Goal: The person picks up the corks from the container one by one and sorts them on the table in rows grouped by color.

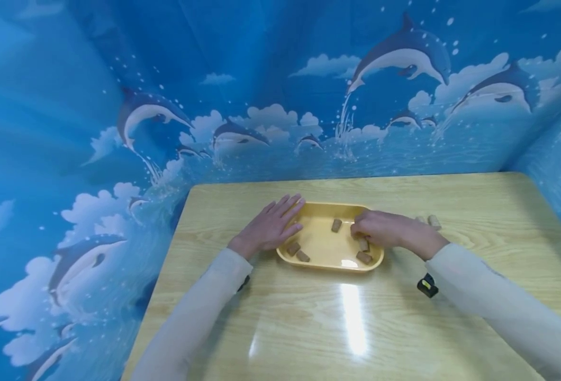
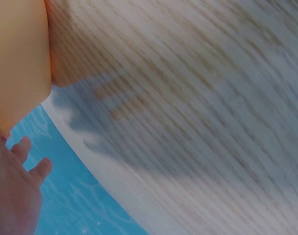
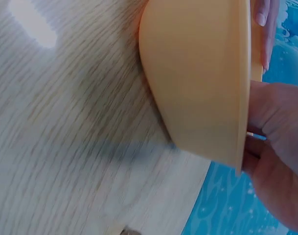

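A: How do the hands lie?

B: The left hand (image 1: 272, 225) rests over the left rim of the tray (image 1: 325, 246), fingers straight and gripping nothing. The right hand (image 1: 378, 228) bends down over the opposite rim, its fingers curled inside; whether they pinch anything, I can't tell.

A: What's around them?

B: Brown stubs (image 1: 336, 225), short and blocky, corky-looking. One sits right under the right hand, another just on its near side, one to its left. Two more lie on the near side of the left hand's thumb. Past the right wrist, paler ones lie on the tabletop (image 1: 309, 317), which is glossy and wood-grained.

A: And the tray?

B: Smooth yellow, oblong, round-cornered. Farther out hangs a blue dolphin backdrop (image 1: 271, 63).

A: Do the wrist cameras add anything?

B: The right one shows the tray's plain, sloping outer wall, which hides the stubs inside that the head view shows. The left one catches only part of that hand, beside the wall.
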### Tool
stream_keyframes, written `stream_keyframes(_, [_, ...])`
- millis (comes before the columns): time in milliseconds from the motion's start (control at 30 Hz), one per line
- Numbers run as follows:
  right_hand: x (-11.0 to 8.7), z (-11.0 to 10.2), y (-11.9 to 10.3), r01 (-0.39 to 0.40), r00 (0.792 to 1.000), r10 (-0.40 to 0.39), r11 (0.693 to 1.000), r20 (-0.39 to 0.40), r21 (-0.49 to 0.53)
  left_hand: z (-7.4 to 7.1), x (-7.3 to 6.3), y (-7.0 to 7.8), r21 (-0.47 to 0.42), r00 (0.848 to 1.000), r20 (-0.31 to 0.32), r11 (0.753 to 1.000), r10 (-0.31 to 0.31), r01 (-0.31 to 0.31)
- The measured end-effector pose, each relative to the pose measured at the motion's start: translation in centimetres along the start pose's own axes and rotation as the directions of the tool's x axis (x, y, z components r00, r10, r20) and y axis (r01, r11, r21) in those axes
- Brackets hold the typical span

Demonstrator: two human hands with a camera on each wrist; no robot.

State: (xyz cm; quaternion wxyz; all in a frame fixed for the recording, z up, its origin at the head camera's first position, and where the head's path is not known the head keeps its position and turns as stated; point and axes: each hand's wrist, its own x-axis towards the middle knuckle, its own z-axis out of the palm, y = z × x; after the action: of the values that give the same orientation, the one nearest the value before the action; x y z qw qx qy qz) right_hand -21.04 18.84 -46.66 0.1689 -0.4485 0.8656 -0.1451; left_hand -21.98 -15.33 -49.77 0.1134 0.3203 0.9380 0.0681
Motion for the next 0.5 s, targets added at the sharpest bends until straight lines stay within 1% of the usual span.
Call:
stream_keyframes(100, [0.48,-0.16,-0.07,-0.030,0.998,0.029,0.999,0.062,0.011,0.01,0.01,-0.08,-0.001,1.000,-0.003,1.000,0.003,-0.003])
stream_keyframes(200, [0.56,-0.14,-0.18,-0.045,0.996,0.045,0.999,0.080,-0.004,0.06,-0.01,-0.06,0.000,1.000,-0.007,1.000,0.004,-0.004])
stream_keyframes(367, [0.53,-0.04,-0.32,-0.044,0.996,0.045,0.999,0.073,-0.016,0.01,-0.07,-0.01,0.011,1.000,-0.004,1.000,-0.005,0.005])
stream_keyframes(500, [0.49,0.19,-0.29,-0.027,0.999,0.027,1.000,0.031,-0.006,0.04,-0.08,0.01,0.008,1.000,-0.001,1.000,-0.006,0.006])
